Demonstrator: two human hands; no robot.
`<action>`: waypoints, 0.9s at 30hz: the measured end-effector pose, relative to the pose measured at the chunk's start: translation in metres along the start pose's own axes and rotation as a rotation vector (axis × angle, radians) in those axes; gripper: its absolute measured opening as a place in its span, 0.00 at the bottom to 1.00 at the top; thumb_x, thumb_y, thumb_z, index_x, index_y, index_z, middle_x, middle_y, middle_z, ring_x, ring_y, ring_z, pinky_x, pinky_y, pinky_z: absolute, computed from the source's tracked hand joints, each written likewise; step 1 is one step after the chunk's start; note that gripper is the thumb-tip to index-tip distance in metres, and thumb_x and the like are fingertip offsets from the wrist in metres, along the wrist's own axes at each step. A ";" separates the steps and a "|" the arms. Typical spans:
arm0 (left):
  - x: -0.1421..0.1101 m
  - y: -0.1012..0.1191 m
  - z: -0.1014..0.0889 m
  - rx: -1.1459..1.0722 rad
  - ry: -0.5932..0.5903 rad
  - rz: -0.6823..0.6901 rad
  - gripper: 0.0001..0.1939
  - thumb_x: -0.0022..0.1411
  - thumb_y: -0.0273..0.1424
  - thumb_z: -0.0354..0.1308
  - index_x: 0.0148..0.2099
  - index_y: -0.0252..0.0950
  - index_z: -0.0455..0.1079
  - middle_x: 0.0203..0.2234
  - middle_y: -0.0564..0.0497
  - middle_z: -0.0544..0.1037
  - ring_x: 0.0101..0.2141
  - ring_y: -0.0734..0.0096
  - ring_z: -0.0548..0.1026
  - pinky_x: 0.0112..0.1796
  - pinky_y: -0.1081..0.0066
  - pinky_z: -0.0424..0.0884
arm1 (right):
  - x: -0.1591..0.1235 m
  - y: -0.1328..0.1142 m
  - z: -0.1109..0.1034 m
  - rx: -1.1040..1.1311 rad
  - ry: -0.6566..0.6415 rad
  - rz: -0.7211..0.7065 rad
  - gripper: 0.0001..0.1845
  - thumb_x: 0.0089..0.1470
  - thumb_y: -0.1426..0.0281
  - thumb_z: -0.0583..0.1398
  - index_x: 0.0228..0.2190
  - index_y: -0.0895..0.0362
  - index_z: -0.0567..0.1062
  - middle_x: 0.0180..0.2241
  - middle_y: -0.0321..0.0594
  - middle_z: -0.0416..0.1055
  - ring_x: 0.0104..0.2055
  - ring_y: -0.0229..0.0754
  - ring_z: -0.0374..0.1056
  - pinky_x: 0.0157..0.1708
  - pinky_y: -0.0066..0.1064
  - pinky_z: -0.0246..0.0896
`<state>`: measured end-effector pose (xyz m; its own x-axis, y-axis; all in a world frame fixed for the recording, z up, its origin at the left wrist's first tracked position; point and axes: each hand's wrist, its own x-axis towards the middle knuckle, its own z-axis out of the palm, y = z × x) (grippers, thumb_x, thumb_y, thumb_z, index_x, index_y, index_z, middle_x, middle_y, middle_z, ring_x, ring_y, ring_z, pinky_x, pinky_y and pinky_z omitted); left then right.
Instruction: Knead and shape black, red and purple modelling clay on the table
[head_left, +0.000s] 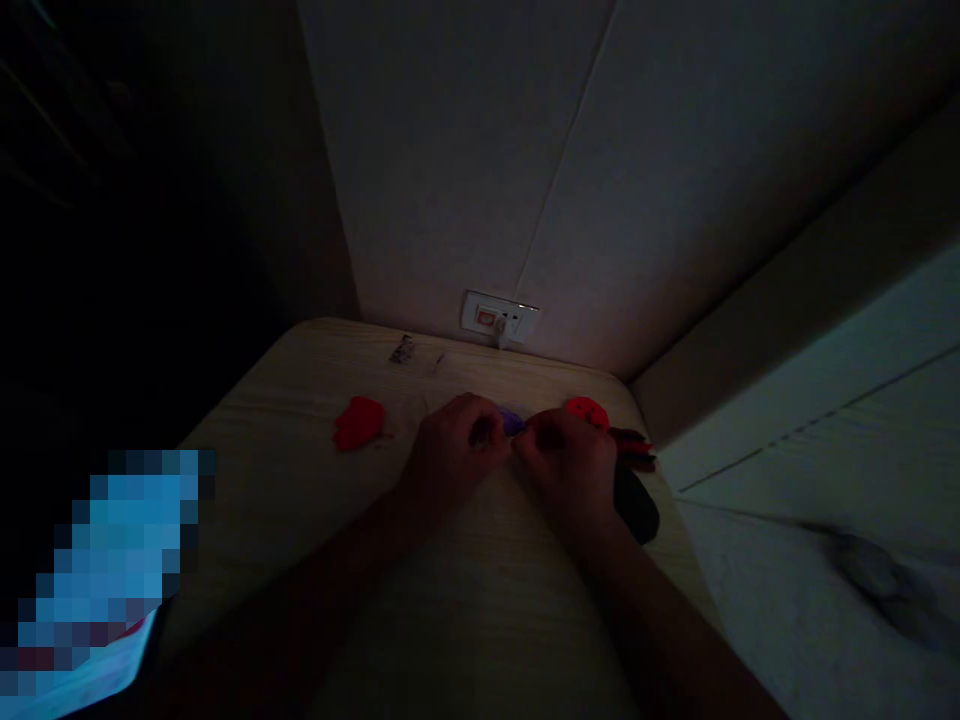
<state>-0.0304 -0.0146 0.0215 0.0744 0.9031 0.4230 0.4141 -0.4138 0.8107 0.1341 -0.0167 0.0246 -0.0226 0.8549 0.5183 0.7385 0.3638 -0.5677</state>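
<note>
Over the wooden table, my left hand [459, 440] and my right hand [571, 455] meet with their fingers pinched together. Between the fingertips is a small purple piece [512, 420], partly hidden and too dim to name more closely; both hands pinch at it. A flat red piece with a lobed edge [358, 424] lies to the left of my left hand. Just beyond my right hand rests a round red piece [587, 411] with dark spots. Red and black strips [636, 450] and a dark rounded object [636, 505] lie beside my right wrist, partly covered.
The light wooden tabletop [277, 400] reaches the wall, where a socket plate [499, 318] holds a plug. Dark bits [403, 349] lie near the back edge. A lit screen [142, 530], blurred out, stands at the lower left. A pale panel [825, 430] borders the right.
</note>
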 end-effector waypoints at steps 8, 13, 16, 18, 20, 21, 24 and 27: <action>0.004 -0.004 -0.007 0.044 0.054 -0.027 0.04 0.52 0.23 0.57 0.30 0.38 0.69 0.25 0.55 0.74 0.28 0.73 0.69 0.32 0.74 0.65 | 0.004 -0.003 -0.007 0.157 -0.030 0.119 0.04 0.45 0.72 0.63 0.21 0.55 0.74 0.21 0.35 0.72 0.23 0.38 0.67 0.25 0.28 0.61; 0.006 -0.003 -0.008 0.069 0.064 -0.071 0.02 0.53 0.25 0.57 0.30 0.38 0.68 0.25 0.55 0.74 0.28 0.72 0.70 0.32 0.72 0.64 | 0.005 0.001 -0.008 0.316 -0.081 0.230 0.03 0.44 0.72 0.63 0.21 0.56 0.74 0.20 0.34 0.71 0.23 0.37 0.64 0.23 0.27 0.57; 0.007 -0.004 -0.006 0.065 0.071 -0.086 0.02 0.53 0.26 0.57 0.30 0.38 0.68 0.25 0.55 0.74 0.27 0.72 0.70 0.32 0.72 0.64 | 0.007 0.001 -0.008 0.392 -0.103 0.279 0.03 0.43 0.71 0.62 0.21 0.57 0.74 0.19 0.34 0.70 0.22 0.36 0.63 0.21 0.26 0.56; 0.007 -0.004 -0.007 0.052 0.069 -0.103 0.02 0.54 0.26 0.58 0.30 0.38 0.68 0.25 0.55 0.74 0.27 0.72 0.70 0.31 0.73 0.64 | 0.009 0.000 -0.008 0.446 -0.123 0.319 0.04 0.42 0.71 0.62 0.20 0.57 0.74 0.18 0.34 0.69 0.21 0.36 0.62 0.20 0.26 0.54; 0.007 -0.004 -0.009 0.032 0.059 -0.096 0.02 0.56 0.27 0.57 0.32 0.38 0.69 0.26 0.55 0.74 0.28 0.72 0.71 0.32 0.72 0.65 | 0.011 0.000 -0.007 0.524 -0.155 0.367 0.04 0.41 0.70 0.62 0.20 0.57 0.74 0.17 0.33 0.68 0.20 0.35 0.61 0.19 0.26 0.54; 0.007 -0.004 -0.010 0.020 0.052 -0.077 0.02 0.58 0.27 0.56 0.32 0.38 0.69 0.26 0.54 0.74 0.28 0.72 0.71 0.32 0.72 0.65 | 0.012 0.000 -0.006 0.568 -0.168 0.389 0.04 0.41 0.70 0.61 0.20 0.57 0.74 0.16 0.33 0.68 0.19 0.35 0.61 0.19 0.26 0.54; 0.007 -0.004 -0.013 -0.059 0.028 -0.002 0.02 0.60 0.29 0.56 0.35 0.38 0.69 0.29 0.53 0.74 0.32 0.70 0.72 0.36 0.71 0.68 | 0.012 0.001 -0.004 0.708 -0.175 0.430 0.02 0.41 0.70 0.61 0.21 0.56 0.74 0.15 0.32 0.68 0.19 0.35 0.61 0.19 0.26 0.56; 0.006 -0.007 -0.012 -0.213 -0.030 0.012 0.13 0.58 0.30 0.61 0.46 0.38 0.71 0.41 0.48 0.78 0.40 0.66 0.76 0.44 0.69 0.71 | 0.012 0.001 -0.003 0.853 -0.184 0.466 0.03 0.43 0.69 0.61 0.23 0.56 0.73 0.15 0.31 0.68 0.18 0.35 0.62 0.20 0.26 0.58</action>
<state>-0.0435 -0.0080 0.0234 0.1066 0.8994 0.4238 0.2119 -0.4370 0.8741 0.1368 -0.0072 0.0323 -0.0110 0.9982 0.0590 -0.0315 0.0586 -0.9978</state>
